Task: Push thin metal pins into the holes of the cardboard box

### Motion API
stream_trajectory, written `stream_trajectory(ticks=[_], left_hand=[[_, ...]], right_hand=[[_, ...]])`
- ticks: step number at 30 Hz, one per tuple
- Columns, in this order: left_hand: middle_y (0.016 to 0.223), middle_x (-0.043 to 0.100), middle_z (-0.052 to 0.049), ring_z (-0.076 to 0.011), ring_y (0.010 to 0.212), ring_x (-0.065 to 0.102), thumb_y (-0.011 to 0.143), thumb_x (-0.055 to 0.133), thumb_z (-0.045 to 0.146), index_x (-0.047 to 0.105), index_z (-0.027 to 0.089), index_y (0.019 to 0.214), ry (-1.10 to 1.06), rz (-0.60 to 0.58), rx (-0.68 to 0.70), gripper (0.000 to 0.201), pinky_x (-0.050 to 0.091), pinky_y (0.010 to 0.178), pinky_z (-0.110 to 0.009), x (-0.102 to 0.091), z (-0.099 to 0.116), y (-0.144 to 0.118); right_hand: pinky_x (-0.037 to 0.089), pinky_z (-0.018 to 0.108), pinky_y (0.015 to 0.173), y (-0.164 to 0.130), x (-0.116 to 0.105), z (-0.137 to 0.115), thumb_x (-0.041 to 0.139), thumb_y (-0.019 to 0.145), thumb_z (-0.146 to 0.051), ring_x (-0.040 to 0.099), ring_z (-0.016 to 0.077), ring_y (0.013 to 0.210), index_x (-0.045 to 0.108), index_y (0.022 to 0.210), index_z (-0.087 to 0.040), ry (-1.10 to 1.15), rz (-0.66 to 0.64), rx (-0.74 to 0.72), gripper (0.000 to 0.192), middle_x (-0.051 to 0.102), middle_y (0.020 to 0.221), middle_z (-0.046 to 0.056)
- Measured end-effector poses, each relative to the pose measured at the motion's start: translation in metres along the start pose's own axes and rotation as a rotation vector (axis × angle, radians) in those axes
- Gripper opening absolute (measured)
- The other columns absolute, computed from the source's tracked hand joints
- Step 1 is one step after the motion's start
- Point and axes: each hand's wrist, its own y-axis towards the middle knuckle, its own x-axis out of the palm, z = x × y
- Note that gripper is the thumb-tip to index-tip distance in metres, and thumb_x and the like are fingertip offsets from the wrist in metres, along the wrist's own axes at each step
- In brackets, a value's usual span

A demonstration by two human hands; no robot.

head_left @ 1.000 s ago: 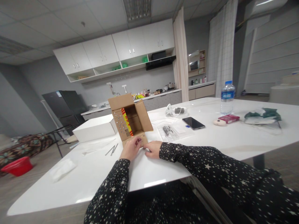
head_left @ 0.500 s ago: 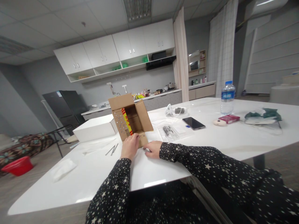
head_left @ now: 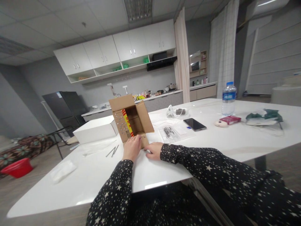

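An open cardboard box (head_left: pixel 121 125) stands on the white table with its opening towards me. Small round silvery dots cover its left flap, and red-and-yellow tape (head_left: pixel 127 122) runs beside them. My left hand (head_left: pixel 132 147) is at the lower flap (head_left: pixel 144 141), fingertips drawn together on it; whatever small thing they may hold is too tiny to make out. A few dots show on that flap by the fingertips. Right of it, my right hand (head_left: pixel 154 151) rests on the table, its index fingertip at the flap's corner and the thumb apart below.
Left of the box are a white box (head_left: pixel 96 130), thin dark rods (head_left: pixel 114 151) and a crumpled tissue (head_left: pixel 63 171). To the right lie a clear plastic packet (head_left: pixel 169 134), a phone (head_left: pixel 194 124), a white corded device (head_left: pixel 180 112), a small red pack (head_left: pixel 230 119) and a water bottle (head_left: pixel 229 99).
My left hand has shifted slightly right along the lower flap, fingertips further over it. My right hand and the box have stayed in place.
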Motion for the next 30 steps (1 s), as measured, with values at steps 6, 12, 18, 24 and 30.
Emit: stream_trajectory(ticks=[6,12,18,24,30], left_hand=[[0.09,0.066,-0.006,-0.0201,0.09,0.059,0.092,0.033,0.026,0.053,0.019,0.099,0.0,-0.015,0.003,0.022,0.039,0.076,-0.032,0.0001,-0.0009,0.0005],[0.089,0.065,-0.007,-0.0211,0.09,0.057,0.092,0.032,0.025,0.053,0.019,0.099,0.025,-0.014,-0.021,0.024,0.038,0.076,-0.034,-0.0017,-0.0018,0.0003],[0.092,0.065,-0.007,-0.0212,0.091,0.057,0.092,0.031,0.024,0.054,0.018,0.1,0.008,-0.04,-0.026,0.025,0.038,0.077,-0.034,-0.0015,-0.0013,0.001],[0.095,0.065,-0.007,-0.0213,0.093,0.055,0.091,0.032,0.023,0.055,0.019,0.101,0.018,-0.031,-0.016,0.025,0.038,0.078,-0.034,0.0024,-0.0028,0.0012],[0.099,0.063,-0.007,-0.0221,0.096,0.054,0.09,0.034,0.023,0.054,0.019,0.106,0.047,-0.001,-0.032,0.025,0.038,0.08,-0.035,0.0059,-0.0037,0.0021]], right_hand=[[0.047,0.031,0.074,-0.0002,0.0004,-0.0004,0.046,0.076,-0.035,0.064,0.0258,0.091,0.062,0.111,-0.019,0.0,0.001,0.005,0.042,0.07,0.097,0.011],[0.047,0.032,0.073,-0.0011,-0.0013,-0.0021,0.046,0.076,-0.036,0.064,0.026,0.091,0.063,0.11,-0.02,0.012,-0.01,0.019,0.041,0.07,0.097,0.01],[0.047,0.031,0.073,-0.0019,-0.0034,-0.0039,0.046,0.076,-0.035,0.064,0.0255,0.091,0.063,0.109,-0.02,0.009,-0.018,0.02,0.04,0.07,0.097,0.01],[0.047,0.031,0.074,-0.0017,-0.0032,-0.0035,0.047,0.076,-0.035,0.064,0.0251,0.091,0.063,0.109,-0.021,0.01,-0.019,0.027,0.04,0.07,0.097,0.009],[0.047,0.031,0.075,-0.0025,-0.0049,-0.005,0.046,0.077,-0.035,0.063,0.0251,0.092,0.062,0.111,-0.021,0.001,-0.03,0.038,0.04,0.069,0.099,0.01]])
